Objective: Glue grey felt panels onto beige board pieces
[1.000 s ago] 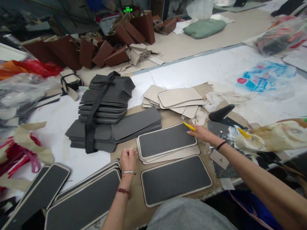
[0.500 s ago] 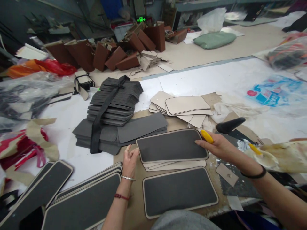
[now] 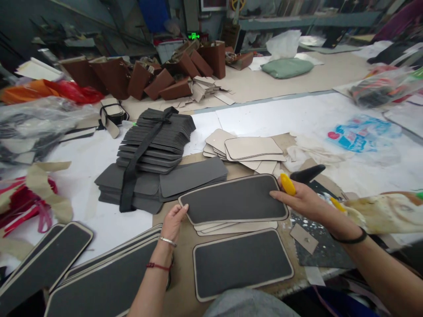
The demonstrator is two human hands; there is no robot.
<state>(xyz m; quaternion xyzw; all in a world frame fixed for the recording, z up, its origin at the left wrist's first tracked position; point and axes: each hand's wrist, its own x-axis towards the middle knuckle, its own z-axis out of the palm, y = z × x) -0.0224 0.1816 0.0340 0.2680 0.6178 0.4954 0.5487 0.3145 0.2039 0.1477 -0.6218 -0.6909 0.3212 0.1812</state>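
A dark panel with a beige border (image 3: 231, 199) is held at both ends above some beige pieces (image 3: 236, 227). My left hand (image 3: 174, 221) pinches its left corner between thumb and fingers. At the right end, my right hand (image 3: 294, 196) grips the panel with the thumb on top; a yellow-handled tool (image 3: 287, 184) is also in that hand, and its other end is hidden. A second bordered panel (image 3: 243, 264) lies flat nearer my body. Stacked beige pieces (image 3: 254, 148) lie behind the held panel.
Dark grey pieces tied with a black strap (image 3: 155, 141) stand behind my left hand. Bordered panels (image 3: 109, 281) are stacked at the lower left. A black handle (image 3: 308, 174) sticks up near my right hand. Brown bags (image 3: 161, 83) line the back.
My left hand has closed on the left corner of the panel, where its fingers were beside the edge before. The panel's left end has shifted slightly left. The view has moved a little.
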